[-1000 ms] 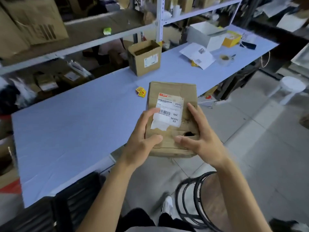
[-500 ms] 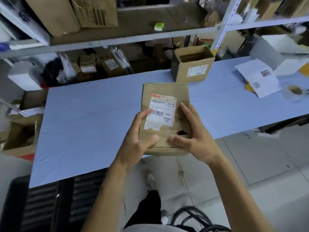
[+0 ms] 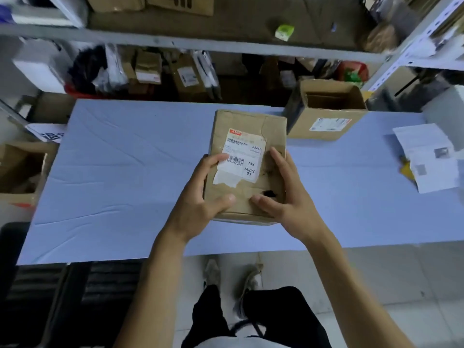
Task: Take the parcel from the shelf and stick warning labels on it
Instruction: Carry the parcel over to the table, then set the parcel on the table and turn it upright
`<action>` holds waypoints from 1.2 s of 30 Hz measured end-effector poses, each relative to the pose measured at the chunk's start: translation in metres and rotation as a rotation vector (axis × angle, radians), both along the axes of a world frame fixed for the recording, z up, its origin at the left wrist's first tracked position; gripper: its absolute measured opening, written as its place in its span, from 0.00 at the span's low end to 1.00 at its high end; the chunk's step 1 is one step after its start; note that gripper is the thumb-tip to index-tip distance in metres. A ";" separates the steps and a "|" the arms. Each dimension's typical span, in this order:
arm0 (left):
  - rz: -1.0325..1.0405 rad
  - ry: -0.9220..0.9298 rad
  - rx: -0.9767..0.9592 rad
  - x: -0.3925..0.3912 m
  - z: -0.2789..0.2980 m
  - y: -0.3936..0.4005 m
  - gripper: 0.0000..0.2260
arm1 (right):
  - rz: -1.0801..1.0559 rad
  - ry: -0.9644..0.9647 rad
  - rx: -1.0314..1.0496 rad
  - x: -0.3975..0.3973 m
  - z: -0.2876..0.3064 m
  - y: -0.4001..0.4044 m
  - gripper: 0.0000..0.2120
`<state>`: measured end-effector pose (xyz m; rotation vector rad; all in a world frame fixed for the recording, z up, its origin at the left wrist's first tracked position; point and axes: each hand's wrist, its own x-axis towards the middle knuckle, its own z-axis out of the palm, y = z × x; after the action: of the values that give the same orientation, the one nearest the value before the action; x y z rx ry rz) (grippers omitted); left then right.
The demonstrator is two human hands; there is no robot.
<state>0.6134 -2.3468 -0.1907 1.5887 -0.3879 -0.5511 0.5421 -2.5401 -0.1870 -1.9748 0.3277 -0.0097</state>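
Observation:
A flat brown cardboard parcel (image 3: 247, 129) with a white shipping label (image 3: 241, 159) and a small dark tear near its front edge is held over the blue table (image 3: 120, 172). My left hand (image 3: 198, 199) grips its left side, thumb on top. My right hand (image 3: 288, 197) grips the right side, thumb beside the tear. Whether the parcel rests on the table or hovers just above it I cannot tell. No warning labels show in view.
An open cardboard box (image 3: 326, 114) stands at the table's back right. Printed papers (image 3: 429, 156) lie at the right. Metal shelves (image 3: 175, 43) packed with parcels run behind the table. A black crate (image 3: 75, 297) sits on the floor at the left, my feet below.
The view has swung left and squared up to the table. The parcel, still in both hands, has come from beyond the table's edge to over its middle.

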 end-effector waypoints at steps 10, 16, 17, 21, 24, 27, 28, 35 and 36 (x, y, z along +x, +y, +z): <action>0.302 0.022 0.076 -0.035 -0.029 -0.042 0.29 | 0.285 0.043 0.035 0.019 -0.044 -0.053 0.45; 0.466 0.146 0.102 -0.089 -0.058 -0.080 0.29 | 0.399 0.091 0.049 -0.007 -0.077 -0.088 0.45; 0.477 0.155 0.110 -0.095 -0.064 -0.083 0.29 | 0.408 0.099 0.058 -0.012 -0.083 -0.091 0.45; 0.509 0.196 0.123 -0.108 -0.085 -0.085 0.29 | 0.426 0.105 0.060 -0.022 -0.106 -0.091 0.45; 0.486 0.198 0.146 -0.104 -0.103 -0.077 0.29 | 0.417 0.120 0.041 -0.019 -0.124 -0.084 0.45; 0.461 0.196 0.185 -0.096 -0.131 -0.068 0.28 | 0.390 0.105 -0.006 -0.018 -0.153 -0.076 0.45; 0.453 0.183 0.195 -0.093 -0.141 -0.065 0.28 | 0.383 0.085 -0.026 -0.018 -0.163 -0.074 0.46; 0.399 -0.002 0.255 -0.091 -0.209 -0.065 0.28 | 0.377 -0.027 -0.033 -0.020 -0.233 -0.067 0.46; 0.403 -0.041 0.255 -0.092 -0.217 -0.065 0.28 | 0.384 -0.038 -0.030 -0.020 -0.238 -0.067 0.45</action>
<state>0.5214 -2.4122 -0.4075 1.8646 -0.0205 -0.2637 0.5225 -2.6076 -0.4252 -2.0359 -0.0797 0.1947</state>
